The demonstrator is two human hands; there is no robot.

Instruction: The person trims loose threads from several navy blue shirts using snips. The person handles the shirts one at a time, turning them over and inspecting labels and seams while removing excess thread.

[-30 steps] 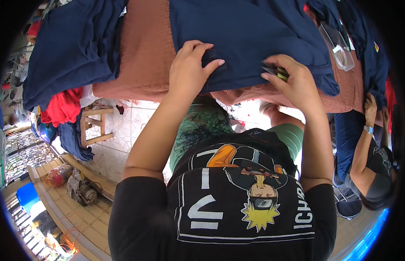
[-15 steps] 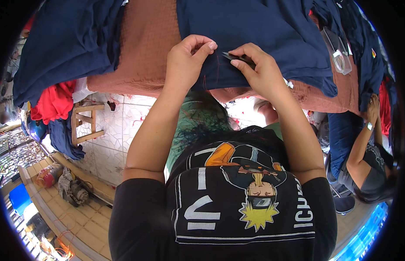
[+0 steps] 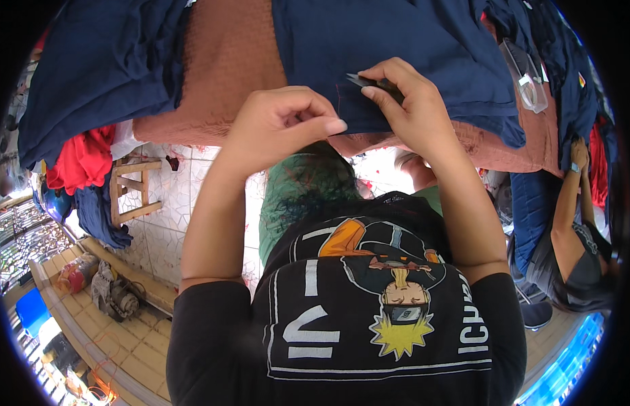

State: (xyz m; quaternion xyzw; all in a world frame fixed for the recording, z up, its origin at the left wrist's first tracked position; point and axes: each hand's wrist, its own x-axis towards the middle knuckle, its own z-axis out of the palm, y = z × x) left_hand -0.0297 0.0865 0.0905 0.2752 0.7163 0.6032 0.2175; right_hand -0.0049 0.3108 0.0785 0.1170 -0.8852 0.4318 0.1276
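Note:
Thread snips [image 3: 359,80] with a pointed metal tip and dark body are gripped in my right hand [image 3: 411,95]. That hand hovers above a dark navy garment [image 3: 389,40] spread over the table. My left hand [image 3: 281,128] is closed, its thumb and forefinger pinched together at the garment's near edge. Whatever the pinch may contain is too small to make out. A thin red thread [image 3: 339,98] shows against the navy cloth between the two hands.
A brown textured cover [image 3: 227,61] drapes the table. Another navy garment [image 3: 112,61] hangs at left, above red cloth [image 3: 84,159] and a wooden stool [image 3: 140,191]. A clear plastic container [image 3: 531,91] lies at right. Beyond it sits another person [image 3: 572,237], their hands at dark cloth.
My left hand has come down toward me from the cloth, still pinched. My right hand, with the snips, has shifted slightly up and right. The other person's arm has moved a little.

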